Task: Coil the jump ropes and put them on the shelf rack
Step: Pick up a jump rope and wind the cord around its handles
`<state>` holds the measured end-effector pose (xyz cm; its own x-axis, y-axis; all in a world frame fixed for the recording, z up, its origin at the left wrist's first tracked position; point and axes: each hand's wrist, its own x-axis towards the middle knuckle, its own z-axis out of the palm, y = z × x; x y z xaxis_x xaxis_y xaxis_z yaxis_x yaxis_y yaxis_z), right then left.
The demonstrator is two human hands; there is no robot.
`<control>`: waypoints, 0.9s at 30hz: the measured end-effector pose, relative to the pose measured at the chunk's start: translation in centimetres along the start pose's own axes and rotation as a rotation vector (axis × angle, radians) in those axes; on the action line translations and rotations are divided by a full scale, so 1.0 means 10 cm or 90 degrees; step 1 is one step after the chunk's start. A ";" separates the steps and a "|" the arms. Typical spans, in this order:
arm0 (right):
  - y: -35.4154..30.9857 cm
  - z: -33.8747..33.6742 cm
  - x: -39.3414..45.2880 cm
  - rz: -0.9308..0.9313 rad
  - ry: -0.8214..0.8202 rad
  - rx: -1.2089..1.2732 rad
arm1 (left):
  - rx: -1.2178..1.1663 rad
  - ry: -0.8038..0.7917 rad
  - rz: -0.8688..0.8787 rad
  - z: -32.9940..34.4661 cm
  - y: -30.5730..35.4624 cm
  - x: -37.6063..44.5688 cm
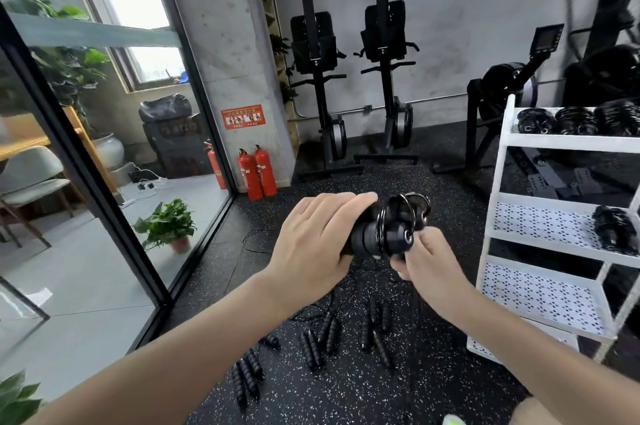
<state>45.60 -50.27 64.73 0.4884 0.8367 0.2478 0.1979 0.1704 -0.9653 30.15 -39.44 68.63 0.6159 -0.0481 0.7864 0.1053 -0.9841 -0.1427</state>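
A: What's the biggest thing near you?

B: The white shelf rack on your right, with coiled ropes on its top tier and one more bundle on the middle tier.

A: And on the floor?

B: Loose jump ropes lie scattered just below your hands.

A: My hands?

B: Your left hand wraps its fingers round the paired black handles, held chest-high. Your right hand pinches the thin cord, which loops around the handle ends.
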 end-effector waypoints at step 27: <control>-0.79 -0.07 -0.25 -0.296 -0.022 -0.639 | 0.373 -0.227 -0.051 -0.03 -0.40 -0.12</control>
<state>43.43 -54.09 71.78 0.1675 0.8173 0.5513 0.9627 -0.0151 -0.2702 28.75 -35.50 68.39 0.7975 0.1780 0.5765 0.5032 -0.7234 -0.4728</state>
